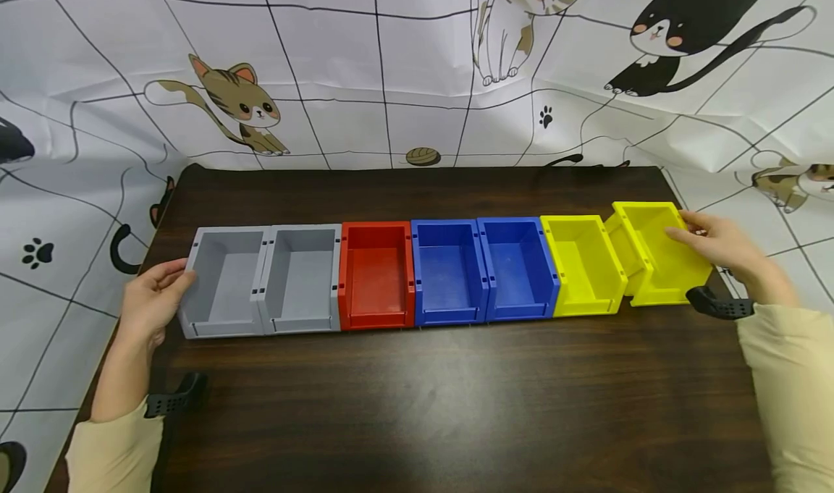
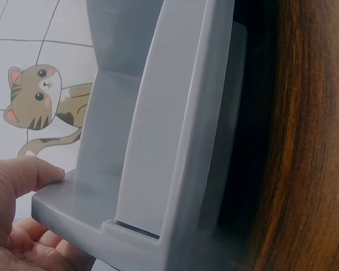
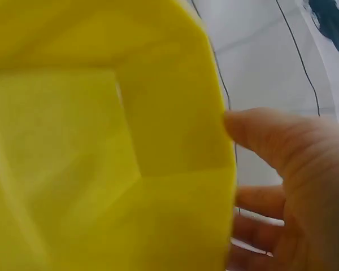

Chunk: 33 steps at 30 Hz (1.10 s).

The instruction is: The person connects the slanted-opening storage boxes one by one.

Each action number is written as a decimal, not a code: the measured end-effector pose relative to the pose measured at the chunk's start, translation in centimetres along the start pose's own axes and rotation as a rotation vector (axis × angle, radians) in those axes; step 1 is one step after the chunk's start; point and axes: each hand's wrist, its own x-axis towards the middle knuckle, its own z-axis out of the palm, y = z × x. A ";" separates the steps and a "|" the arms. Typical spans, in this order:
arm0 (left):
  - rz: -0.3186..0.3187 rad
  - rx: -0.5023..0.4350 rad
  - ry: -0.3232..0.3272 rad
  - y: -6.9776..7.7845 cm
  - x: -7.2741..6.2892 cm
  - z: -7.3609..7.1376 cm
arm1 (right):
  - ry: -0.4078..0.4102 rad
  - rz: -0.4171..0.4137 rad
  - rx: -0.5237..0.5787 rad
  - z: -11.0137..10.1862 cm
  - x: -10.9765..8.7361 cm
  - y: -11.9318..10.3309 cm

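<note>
A row of plastic bins lies across the dark table. My left hand (image 1: 154, 297) holds the outer side wall of the leftmost grey bin (image 1: 224, 326), thumb at its rim and fingers outside; the left wrist view shows this grip close up. At the other end, my right hand (image 1: 723, 243) pinches the right wall of the last yellow bin (image 1: 658, 254), thumb over the rim. That bin looks raised and slightly skewed beside its yellow neighbour (image 1: 583, 261). In the right wrist view, the fingers lie outside the yellow wall (image 3: 181, 124).
Between the ends stand another grey bin (image 1: 302, 276), a red bin (image 1: 376, 276) and two blue bins, one left (image 1: 449, 272) and one right (image 1: 517, 268). The wooden table (image 1: 417, 406) ends at a cat-patterned cloth (image 1: 339, 66) behind.
</note>
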 end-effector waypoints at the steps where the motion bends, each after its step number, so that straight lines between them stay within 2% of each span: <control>1: -0.003 0.002 0.000 0.0 0.0 0.0 | 0.034 -0.038 -0.024 0.3 0.0 -0.2; 5: -0.003 0.022 0.006 -0.5 0.3 0.1 | 0.200 -0.224 -0.121 2.4 -0.1 -1.6; 7: -0.001 0.041 0.008 -0.8 0.5 0.1 | 0.229 -0.285 -0.163 3.5 0.0 -2.4; 9: -0.002 0.055 0.008 -1.0 0.6 0.2 | 0.216 -0.327 -0.209 4.3 0.1 -3.1; 13: -0.003 0.045 0.007 -1.0 0.4 0.1 | 0.182 -0.345 -0.280 5.3 0.3 -4.2; 19: 0.008 0.002 0.006 -0.5 0.1 -0.1 | 0.171 -0.345 -0.306 5.9 0.5 -4.6; 33: -0.014 0.065 -0.004 -0.9 0.3 0.0 | 0.203 -0.382 -0.377 6.9 0.9 -4.2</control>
